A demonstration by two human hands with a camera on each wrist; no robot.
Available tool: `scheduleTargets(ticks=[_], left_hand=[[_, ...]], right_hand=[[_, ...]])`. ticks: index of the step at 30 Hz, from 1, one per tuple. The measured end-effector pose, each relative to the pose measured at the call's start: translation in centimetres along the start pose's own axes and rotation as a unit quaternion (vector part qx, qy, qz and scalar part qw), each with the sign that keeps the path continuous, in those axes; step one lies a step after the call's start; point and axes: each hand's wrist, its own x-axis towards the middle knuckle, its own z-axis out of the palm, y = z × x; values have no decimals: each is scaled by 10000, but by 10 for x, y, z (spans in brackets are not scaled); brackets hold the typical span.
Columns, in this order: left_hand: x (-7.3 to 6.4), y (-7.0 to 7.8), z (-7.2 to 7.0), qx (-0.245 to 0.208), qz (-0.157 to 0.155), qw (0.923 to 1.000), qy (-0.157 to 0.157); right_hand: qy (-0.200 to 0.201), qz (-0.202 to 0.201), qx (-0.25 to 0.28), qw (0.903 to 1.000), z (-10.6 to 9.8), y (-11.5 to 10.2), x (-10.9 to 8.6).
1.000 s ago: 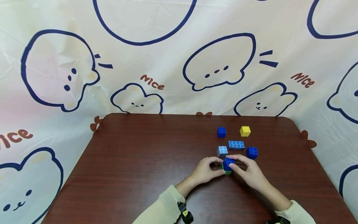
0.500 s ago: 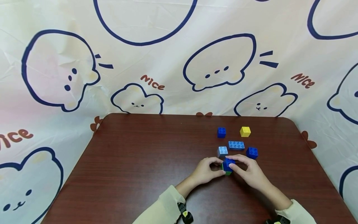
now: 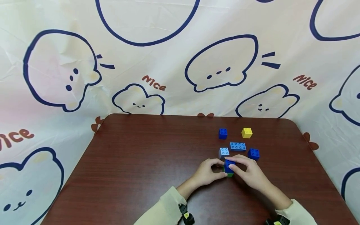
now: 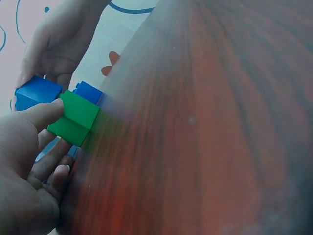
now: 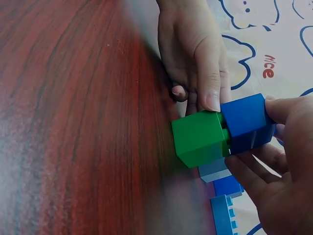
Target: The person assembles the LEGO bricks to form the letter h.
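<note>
A green brick [image 5: 195,136] sits low, with a dark blue brick [image 5: 248,121] over its studded face; a narrow gap with studs shows between the two in the right wrist view. My left hand [image 3: 206,172] pinches the green brick from the left, thumb on its near side and fingers behind. From the right, my right hand [image 3: 251,173] grips the blue brick between thumb and fingers. In the left wrist view the green brick [image 4: 76,115] faces the camera, and the blue brick [image 4: 38,93] is partly covered by the left thumb.
Just beyond the hands stand a light blue brick [image 3: 223,152], a long light blue brick [image 3: 237,146] and a dark blue brick [image 3: 253,154]. Farther back are another dark blue brick [image 3: 222,133] and a yellow brick [image 3: 247,132]. A patterned cloth [image 3: 174,62] surrounds the brown table [image 3: 135,156].
The right hand and the blue brick have shifted very slightly left, and the brick sits a little straighter over the green one. Both hands keep their hold; the other bricks stay put.
</note>
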Motion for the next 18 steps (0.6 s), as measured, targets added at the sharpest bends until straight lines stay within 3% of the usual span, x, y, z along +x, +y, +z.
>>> scheduleTargets(ticks=[18], left_hand=[[-1, -3, -1, 192, 124, 9997, -26]], right_hand=[[65, 133, 142, 9998, 5, 4, -3]])
